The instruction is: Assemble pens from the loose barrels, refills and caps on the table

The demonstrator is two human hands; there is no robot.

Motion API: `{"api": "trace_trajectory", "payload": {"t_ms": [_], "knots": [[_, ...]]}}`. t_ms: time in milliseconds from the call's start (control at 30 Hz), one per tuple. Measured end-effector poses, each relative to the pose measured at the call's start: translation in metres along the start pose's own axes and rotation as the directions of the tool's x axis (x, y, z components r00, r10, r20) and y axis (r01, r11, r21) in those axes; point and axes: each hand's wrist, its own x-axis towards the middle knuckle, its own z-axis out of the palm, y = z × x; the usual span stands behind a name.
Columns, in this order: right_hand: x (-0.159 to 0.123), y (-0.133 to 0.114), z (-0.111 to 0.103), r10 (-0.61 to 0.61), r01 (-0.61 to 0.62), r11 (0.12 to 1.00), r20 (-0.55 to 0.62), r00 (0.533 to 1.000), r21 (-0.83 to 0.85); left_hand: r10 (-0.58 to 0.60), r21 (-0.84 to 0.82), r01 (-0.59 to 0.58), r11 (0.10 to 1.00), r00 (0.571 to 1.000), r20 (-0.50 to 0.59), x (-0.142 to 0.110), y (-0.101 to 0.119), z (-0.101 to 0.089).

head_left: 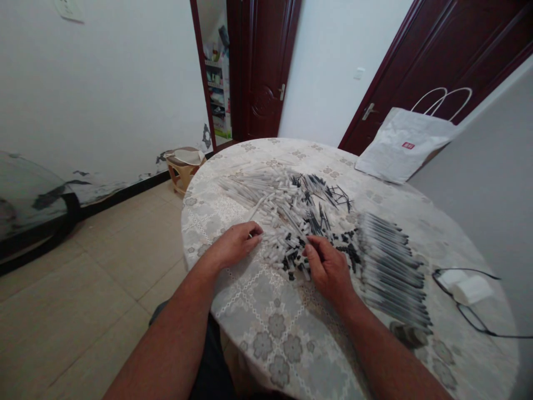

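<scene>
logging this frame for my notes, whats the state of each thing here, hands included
left hand: palm down on the edge of the pen parts, fingers curled
right hand: fingers in the small black parts; grip unclear
loose pen parts: scattered in a heap
finished pens: lined up side by side in a row
paper bag: lying flat, handles up
door: open
charger: lying on the table, cable loose

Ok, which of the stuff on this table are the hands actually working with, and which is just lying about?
In use:
- left hand on the pile of loose white pen barrels
- right hand at the small black caps and tips
- thin black refills
- row of assembled pens

Lying about:
- white paper bag
- white charger with black cable
- small stool on the floor
</scene>
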Motion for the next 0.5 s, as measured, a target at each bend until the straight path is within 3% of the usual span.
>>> {"api": "trace_trajectory", "payload": {"t_ms": [133, 267, 367, 500], "knots": [[0.000, -0.001, 0.000, -0.041, 0.041, 0.999, -0.008, 0.999, 0.004, -0.173, -0.325, 0.169, 0.931, 0.985, 0.017, 0.001, 0.010, -0.009], [-0.002, -0.002, 0.004, -0.122, 0.122, 0.992, 0.019, 0.992, 0.024, -0.215, -0.709, 0.172, 0.684, 0.976, 0.029, 0.002, 0.015, -0.007], [-0.002, -0.002, 0.005, -0.149, 0.148, 0.988, 0.025, 0.989, 0.032, -0.201, -0.807, 0.135, 0.575, 0.979, 0.021, 0.003, 0.014, -0.004], [-0.002, -0.002, 0.006, -0.150, 0.149, 0.988, 0.011, 0.989, 0.026, -0.221, -0.845, 0.116, 0.523, 0.975, -0.002, 0.006, 0.011, -0.002]]}}
